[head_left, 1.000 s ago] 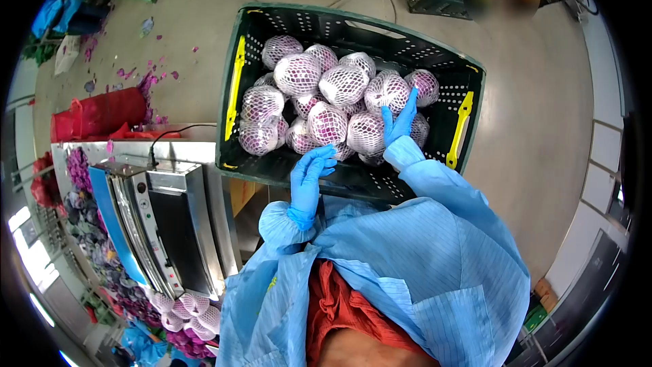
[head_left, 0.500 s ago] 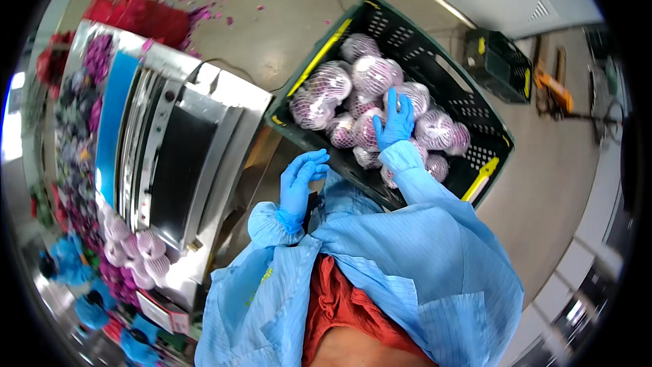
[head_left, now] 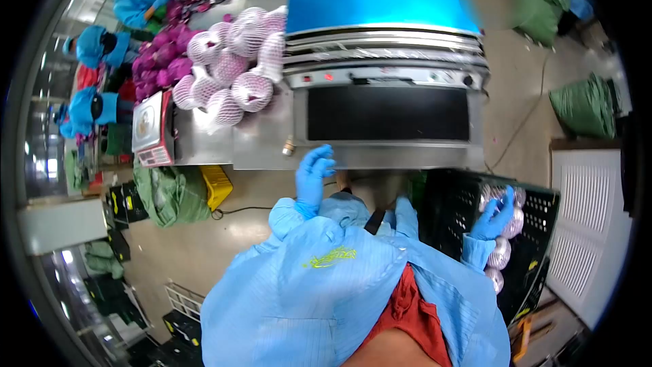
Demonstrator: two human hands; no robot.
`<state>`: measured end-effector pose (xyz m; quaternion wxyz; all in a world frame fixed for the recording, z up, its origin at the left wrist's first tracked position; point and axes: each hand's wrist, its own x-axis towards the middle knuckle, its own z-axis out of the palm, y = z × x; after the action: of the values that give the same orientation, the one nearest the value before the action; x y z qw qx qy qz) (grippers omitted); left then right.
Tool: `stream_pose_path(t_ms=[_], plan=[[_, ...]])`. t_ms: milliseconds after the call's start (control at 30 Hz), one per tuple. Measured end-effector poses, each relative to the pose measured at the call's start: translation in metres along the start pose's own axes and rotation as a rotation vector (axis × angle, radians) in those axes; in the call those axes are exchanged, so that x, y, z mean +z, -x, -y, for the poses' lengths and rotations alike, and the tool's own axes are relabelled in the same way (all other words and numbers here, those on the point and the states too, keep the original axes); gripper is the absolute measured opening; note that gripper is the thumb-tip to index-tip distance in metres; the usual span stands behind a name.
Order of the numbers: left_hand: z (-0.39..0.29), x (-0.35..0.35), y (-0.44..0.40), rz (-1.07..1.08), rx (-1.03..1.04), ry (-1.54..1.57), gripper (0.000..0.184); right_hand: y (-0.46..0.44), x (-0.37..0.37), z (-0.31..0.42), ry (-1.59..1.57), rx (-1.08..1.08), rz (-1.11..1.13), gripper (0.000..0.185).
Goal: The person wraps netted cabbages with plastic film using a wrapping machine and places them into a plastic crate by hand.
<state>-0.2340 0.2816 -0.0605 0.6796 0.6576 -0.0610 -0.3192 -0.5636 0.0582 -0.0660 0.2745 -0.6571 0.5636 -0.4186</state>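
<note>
My left hand, in a blue glove, is in front of the steel table's near edge with its fingers loosely bent and nothing in them. On the right, my right hand is over the dark green crate, fingers apart and holding nothing. Round purple heads in white netting, which look like red cabbages, lie in that crate beside and under the hand. Ahead stands a film-wrapping machine with a black plate. More netted cabbages are piled on the table left of it.
A scale-like box sits at the table's left end, near bare purple cabbages. Several co-workers in blue are at the far left. Green sacks and a yellow bin stand on the floor. A cable crosses it.
My view has turned left, bringing the machine to the front and the crate to the right. My right hand is still over the crate's cabbages; my left hand is now closer to the table edge.
</note>
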Motion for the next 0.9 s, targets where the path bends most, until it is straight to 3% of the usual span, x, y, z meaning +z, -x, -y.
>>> stream_pose_path(t_ms=[100, 167, 300, 333, 467, 567, 667, 800, 900], plan=[[-0.004, -0.087, -0.053, -0.267, 0.195, 0.049, 0.036, 0.018, 0.095, 0.136, -0.301, -0.056, 0.564, 0.024], [-0.028, -0.129, -0.077, -0.467, 0.291, 0.018, 0.036, 0.036, 0.162, 0.207, -0.329, -0.342, 0.924, 0.029], [-0.056, -0.224, -0.117, -0.701, 0.51, -0.25, 0.035, 0.1, 0.302, 0.288, -0.442, -0.351, 1.43, 0.033], [-0.08, -0.232, -0.122, -0.765, 0.574, -0.389, 0.035, 0.118, 0.333, 0.301, -0.391, -0.408, 1.439, 0.039], [-0.036, -0.354, -0.204, -0.613, 0.337, -0.537, 0.04, 0.159, 0.447, 0.366, -0.024, -0.876, 1.283, 0.063], [-0.066, -0.319, -0.218, -0.447, -0.392, 0.147, 0.048, 0.18, 0.502, 0.396, 0.271, -0.978, 1.237, 0.076], [-0.021, -0.321, -0.239, -0.175, -0.436, 0.535, 0.055, 0.202, 0.527, 0.389, 0.419, -0.972, 1.293, 0.1], [-0.032, -0.29, -0.206, -0.328, -0.218, 0.748, 0.06, 0.206, 0.509, 0.382, 0.301, -1.006, 1.27, 0.107], [-0.062, -0.262, -0.16, -0.333, -0.046, 0.706, 0.061, 0.197, 0.474, 0.389, 0.107, -0.98, 1.306, 0.107]])
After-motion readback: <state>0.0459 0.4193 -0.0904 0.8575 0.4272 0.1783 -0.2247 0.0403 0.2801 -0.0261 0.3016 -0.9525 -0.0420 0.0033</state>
